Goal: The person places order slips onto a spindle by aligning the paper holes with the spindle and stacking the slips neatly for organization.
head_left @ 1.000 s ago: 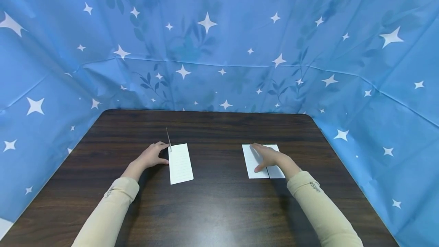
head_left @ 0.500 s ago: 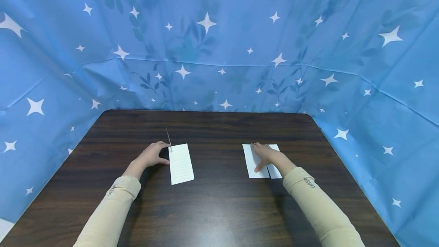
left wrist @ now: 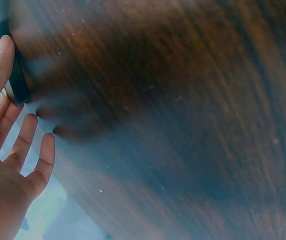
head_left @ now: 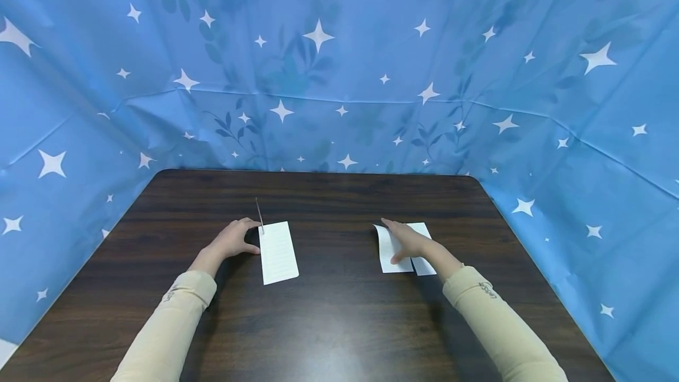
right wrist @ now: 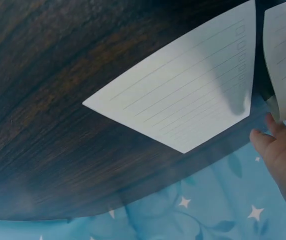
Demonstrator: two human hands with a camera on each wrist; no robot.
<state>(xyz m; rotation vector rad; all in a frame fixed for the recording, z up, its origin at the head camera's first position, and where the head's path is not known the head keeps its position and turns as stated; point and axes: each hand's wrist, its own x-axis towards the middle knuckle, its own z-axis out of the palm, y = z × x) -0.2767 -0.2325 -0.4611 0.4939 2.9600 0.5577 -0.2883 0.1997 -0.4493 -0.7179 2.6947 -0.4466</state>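
My left hand [head_left: 233,239] grips the left edge of a white lined notepad [head_left: 279,255], thumb on the near side. A thin brownish strip [head_left: 259,211] sticks up from the pad's far left corner. In the left wrist view, a dark-edged block [left wrist: 18,82] sits between thumb and fingers. My right hand [head_left: 411,241] spans a white sheet of paper [head_left: 389,255], whose far left corner bends up at the fingertips. The right wrist view shows this sheet curved and raised, its lined face visible. Beside it a second lined sheet with small checkboxes [right wrist: 183,85] lies flat, partly under my wrist in the head view.
Both hands are over a dark wood-grain table [head_left: 339,311] with rounded far corners. Behind and beside it hangs a blue curtain [head_left: 339,63] with white stars and leaf prints.
The left sheet under my right hand has curled up at its far left corner, and the fingers there have shifted slightly left. My left hand and the notepad hold nearly still.
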